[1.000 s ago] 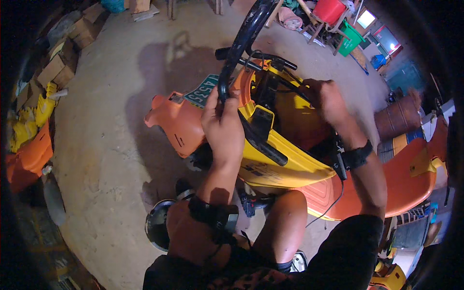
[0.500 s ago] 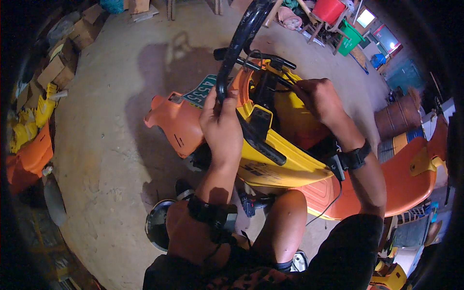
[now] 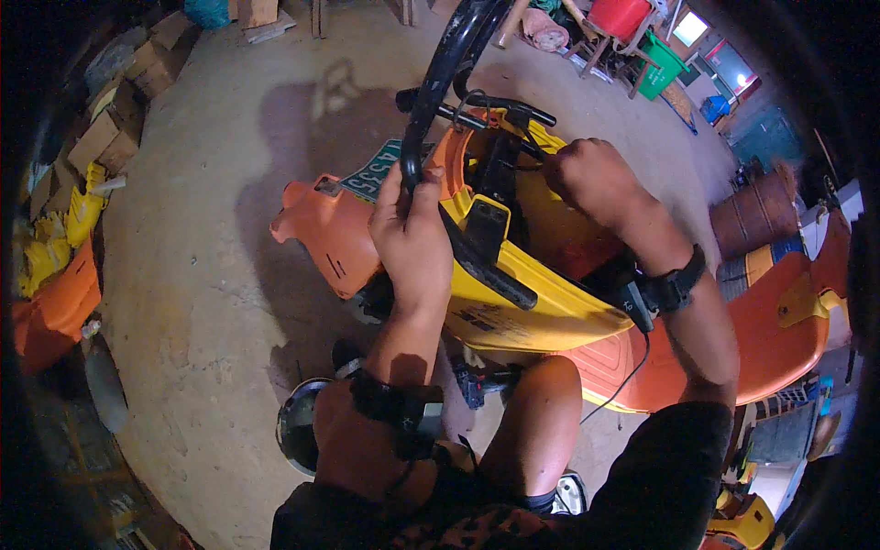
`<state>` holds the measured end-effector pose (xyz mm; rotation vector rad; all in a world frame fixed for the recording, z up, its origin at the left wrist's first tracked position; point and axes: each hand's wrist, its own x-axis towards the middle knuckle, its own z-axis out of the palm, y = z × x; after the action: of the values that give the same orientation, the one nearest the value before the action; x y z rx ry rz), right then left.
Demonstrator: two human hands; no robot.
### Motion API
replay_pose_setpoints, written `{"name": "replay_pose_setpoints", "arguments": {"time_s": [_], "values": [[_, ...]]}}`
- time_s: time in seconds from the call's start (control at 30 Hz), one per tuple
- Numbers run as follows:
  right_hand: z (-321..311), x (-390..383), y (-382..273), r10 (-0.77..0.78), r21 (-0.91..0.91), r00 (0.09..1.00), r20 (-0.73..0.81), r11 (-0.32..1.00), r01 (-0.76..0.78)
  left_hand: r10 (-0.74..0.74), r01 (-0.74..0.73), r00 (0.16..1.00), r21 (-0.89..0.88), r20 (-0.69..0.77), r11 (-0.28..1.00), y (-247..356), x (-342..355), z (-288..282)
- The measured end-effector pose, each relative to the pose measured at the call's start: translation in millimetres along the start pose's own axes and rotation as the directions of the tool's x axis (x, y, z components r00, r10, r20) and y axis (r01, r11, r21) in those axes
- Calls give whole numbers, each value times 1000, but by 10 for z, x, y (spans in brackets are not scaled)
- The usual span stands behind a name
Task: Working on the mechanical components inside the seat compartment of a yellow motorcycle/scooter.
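In front of my knees stands a yellow and orange scooter, its yellow body panel (image 3: 500, 312) nearest me and a green number plate (image 3: 367, 174) on the far left side. My left hand (image 3: 412, 215) is closed round the lower end of a bent black metal tube (image 3: 431, 96), which rises toward the top of the view. My right hand (image 3: 600, 179) makes a fist over the hollow in the yellow bodywork; whatever lies inside its fingers is hidden. Between the hands are black brackets (image 3: 500, 170) and thin cables. A black padded grip (image 3: 500, 280) slants below my left hand.
A dark cordless drill (image 3: 472, 385) lies on the floor by my knee, beside a round metal-rimmed object (image 3: 298, 426). Cardboard boxes (image 3: 105, 137) and orange and yellow panels (image 3: 60, 312) line the left. A green bin (image 3: 658, 69), a red bucket (image 3: 616, 18) and a rusty drum (image 3: 756, 215) stand right.
My right hand has moved slightly up and left, its wrist turning. My left hand and the black tube have shifted a little left.
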<state>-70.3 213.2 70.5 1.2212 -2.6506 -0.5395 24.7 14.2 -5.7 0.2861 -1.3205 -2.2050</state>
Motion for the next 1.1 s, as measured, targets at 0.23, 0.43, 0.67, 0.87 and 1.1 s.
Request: {"name": "replay_pose_setpoints", "arguments": {"time_s": [0.23,0.43,0.67,0.87,1.1], "values": [[-42,-106,309,-34,-120,999,34,992,38,2,-1,1000,-45,16,999,-20,19,3],[117,-78,562,74,-68,994,-85,994,-80,-29,29,1000,-27,-4,999,29,11,-11],[374,199,857,244,-178,965,-97,950,-258,37,-37,999,-39,18,999,-6,29,-14],[430,387,1040,279,-247,955,-96,923,-295,19,-18,1000,-21,12,1000,-24,22,18],[554,168,1118,259,27,947,-192,966,-259,15,-15,1000,-13,-8,1000,32,26,24]]}}
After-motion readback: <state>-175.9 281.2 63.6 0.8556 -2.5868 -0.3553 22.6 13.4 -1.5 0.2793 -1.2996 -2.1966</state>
